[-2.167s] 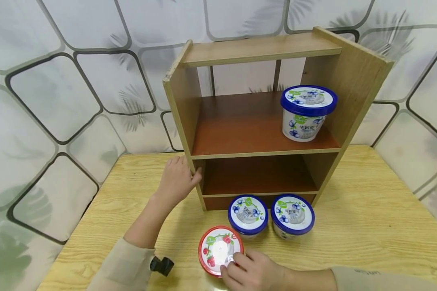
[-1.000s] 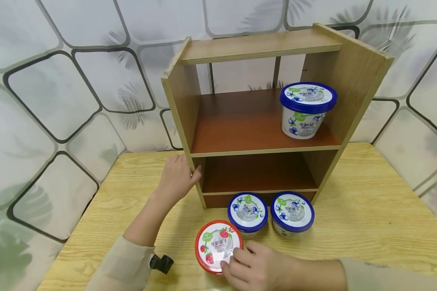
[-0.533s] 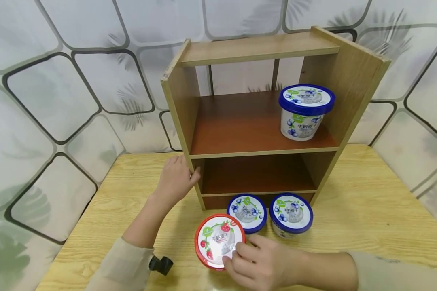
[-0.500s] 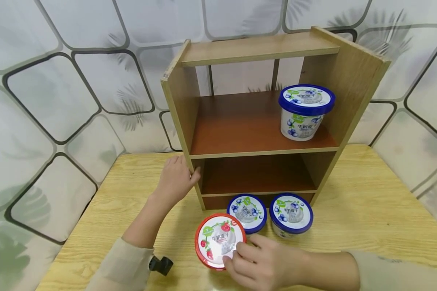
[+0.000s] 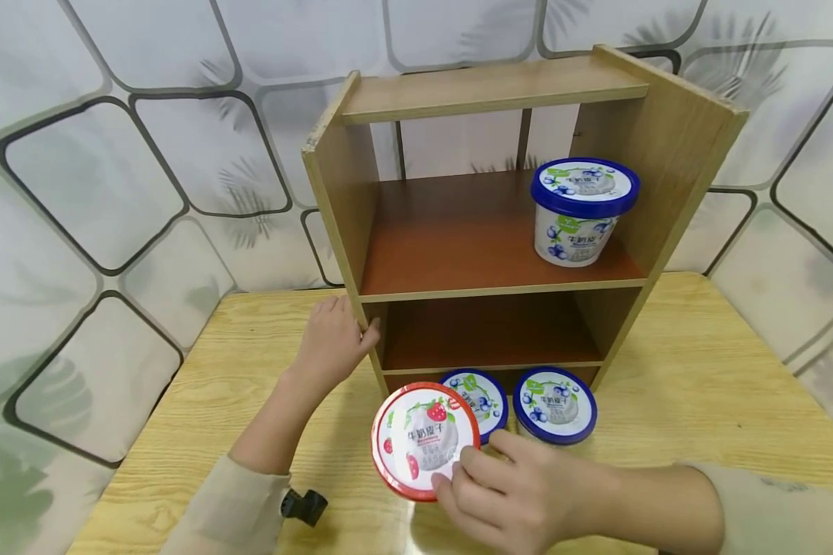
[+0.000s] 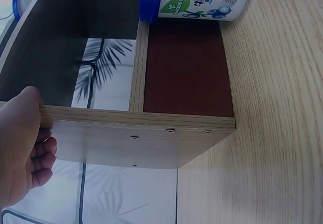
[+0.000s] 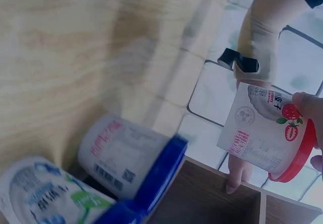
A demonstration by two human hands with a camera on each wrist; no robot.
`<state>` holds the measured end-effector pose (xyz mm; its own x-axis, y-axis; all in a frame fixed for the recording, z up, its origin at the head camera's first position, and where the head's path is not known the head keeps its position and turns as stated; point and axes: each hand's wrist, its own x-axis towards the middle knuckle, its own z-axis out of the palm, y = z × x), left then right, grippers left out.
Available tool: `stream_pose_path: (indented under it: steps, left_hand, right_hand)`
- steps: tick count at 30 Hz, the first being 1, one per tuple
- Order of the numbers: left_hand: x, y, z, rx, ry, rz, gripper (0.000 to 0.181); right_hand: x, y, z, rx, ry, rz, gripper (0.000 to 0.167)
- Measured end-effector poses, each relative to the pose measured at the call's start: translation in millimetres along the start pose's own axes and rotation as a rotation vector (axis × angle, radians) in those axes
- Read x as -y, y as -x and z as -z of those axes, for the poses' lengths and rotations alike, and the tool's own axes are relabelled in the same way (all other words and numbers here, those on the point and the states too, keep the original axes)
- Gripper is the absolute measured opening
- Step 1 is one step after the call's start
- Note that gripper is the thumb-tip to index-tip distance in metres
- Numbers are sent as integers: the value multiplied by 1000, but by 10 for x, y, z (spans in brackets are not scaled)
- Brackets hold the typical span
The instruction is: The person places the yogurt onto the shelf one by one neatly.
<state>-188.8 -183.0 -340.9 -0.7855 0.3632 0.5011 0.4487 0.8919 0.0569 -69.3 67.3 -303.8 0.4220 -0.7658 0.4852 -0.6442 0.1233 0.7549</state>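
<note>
My right hand (image 5: 521,489) grips a white tub with a red strawberry lid (image 5: 426,443) by its rim, raised above the table. In the right wrist view, the strawberry tub (image 7: 265,130) hangs tilted, its side print showing. My left hand (image 5: 336,343) holds the left side panel of a small wooden shelf (image 5: 350,185). Thumb and curled fingers (image 6: 44,161) lie on either side of that panel in the left wrist view. A blue-lidded blueberry tub (image 5: 583,216) stands on the upper board at the right.
Two more blueberry tubs, a left one (image 5: 489,401) partly hidden behind the red lid and a right one (image 5: 555,405), stand on the wooden table (image 5: 701,385) before the shelf. A patterned backdrop (image 5: 97,185) rises behind and at the sides.
My right hand has lifted the strawberry tub off the table and brought it up towards the shelf, so its lid covers part of the left blueberry tub. My left hand has stayed put.
</note>
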Motion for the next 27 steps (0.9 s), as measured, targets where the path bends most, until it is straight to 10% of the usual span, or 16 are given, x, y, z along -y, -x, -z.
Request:
stream_pose_path:
  steps: [14,27]
  left_hand:
    - [-3,-17,2,20,22,22,24]
    - [-19,-18,31,56,61,59,23]
  right_hand:
    - [-190,-49,62,23,28,23,24]
    - [-412,-33,56,103,32,-120,19]
